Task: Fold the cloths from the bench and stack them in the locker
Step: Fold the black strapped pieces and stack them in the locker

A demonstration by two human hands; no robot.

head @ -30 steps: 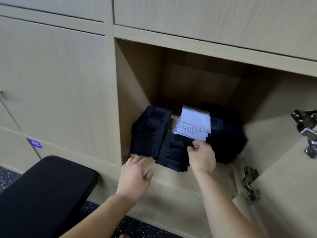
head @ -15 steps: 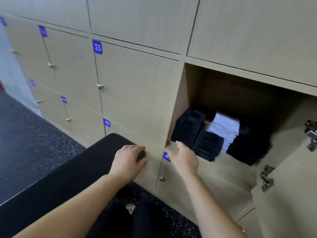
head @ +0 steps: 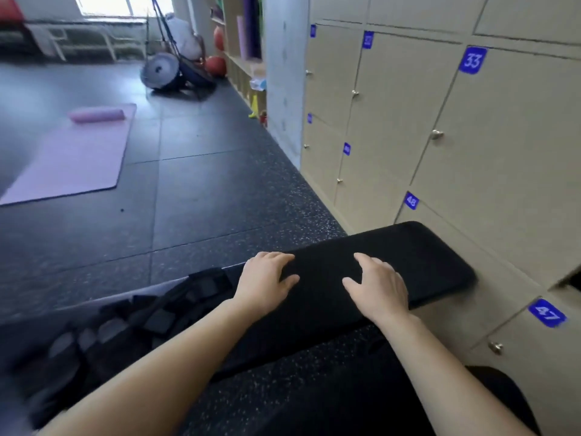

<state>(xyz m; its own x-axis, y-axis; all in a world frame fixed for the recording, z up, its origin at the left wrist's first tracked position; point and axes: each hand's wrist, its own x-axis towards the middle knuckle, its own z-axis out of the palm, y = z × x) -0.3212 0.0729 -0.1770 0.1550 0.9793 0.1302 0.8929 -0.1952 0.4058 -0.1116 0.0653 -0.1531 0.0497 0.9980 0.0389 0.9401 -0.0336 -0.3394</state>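
A black padded bench (head: pixel 418 259) runs from the lockers toward the lower left. Both my hands hover over or rest on its pad, fingers spread and holding nothing: my left hand (head: pixel 265 281) near the far edge, my right hand (head: pixel 379 286) toward the locker end. A blurred heap of dark and grey cloths (head: pixel 132 322) lies on the bench's left part, just left of my left wrist. Only a dark corner of the open locker (head: pixel 573 283) shows at the right edge; its cloth stacks are out of view.
A wall of beige numbered lockers (head: pixel 471 127) fills the right side, with doors 33, 48 and 47 shut. Dark speckled floor (head: pixel 204 184) stretches left. A pink mat (head: pixel 69 158) lies far left, gym gear (head: pixel 176 70) stands at the back.
My view has swung left, away from the open locker to the bench. My right hand left the black stack inside the locker, and both hands moved back over the bench pad.
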